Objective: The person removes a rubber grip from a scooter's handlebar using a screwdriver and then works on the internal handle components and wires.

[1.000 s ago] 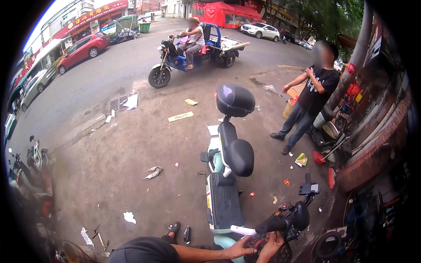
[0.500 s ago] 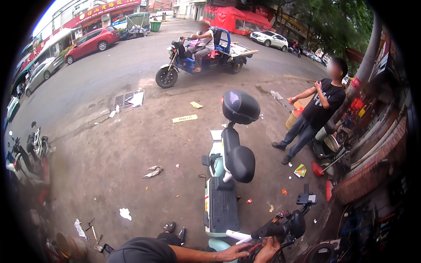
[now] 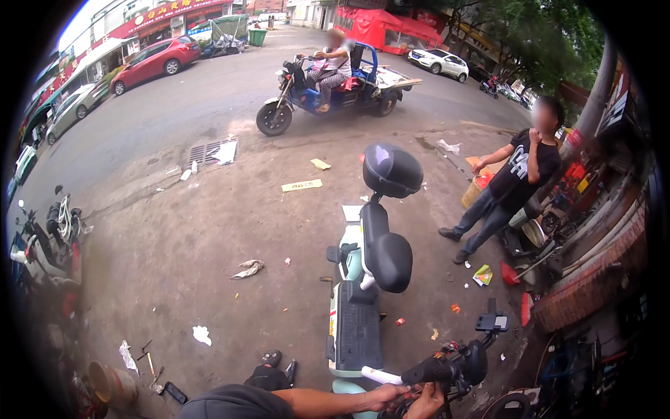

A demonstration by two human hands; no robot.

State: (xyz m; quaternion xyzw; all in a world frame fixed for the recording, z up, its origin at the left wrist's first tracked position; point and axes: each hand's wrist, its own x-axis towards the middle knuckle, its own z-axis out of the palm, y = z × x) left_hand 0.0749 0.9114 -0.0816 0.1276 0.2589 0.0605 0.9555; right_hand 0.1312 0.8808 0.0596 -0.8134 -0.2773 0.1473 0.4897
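Observation:
A pale green and white electric scooter (image 3: 356,328) stands before me, its black seat (image 3: 389,262) and black top box (image 3: 392,171) farther off. Both of my hands are close together at its front end, beside the dark handlebar (image 3: 436,366). The fingers of my left hand (image 3: 385,397) are curled against thin reddish and dark pieces, too small to name. My right hand (image 3: 426,401) pinches at the same spot, its thumb and fingers together. What lies between the fingers is mostly hidden.
A person in a black shirt (image 3: 520,171) stands to the right. Another rides a blue cargo tricycle (image 3: 328,91) on the road. Near my left are a bucket (image 3: 112,384), a hammer (image 3: 151,366) and a black phone-like object (image 3: 176,393). Litter dots the ground; parked two-wheelers (image 3: 52,244) stand left.
My left hand's fingers, straighter before, are now curled in. The standing person's raised hand has gone from the shoulder up to the face. The whole view has shifted slightly.

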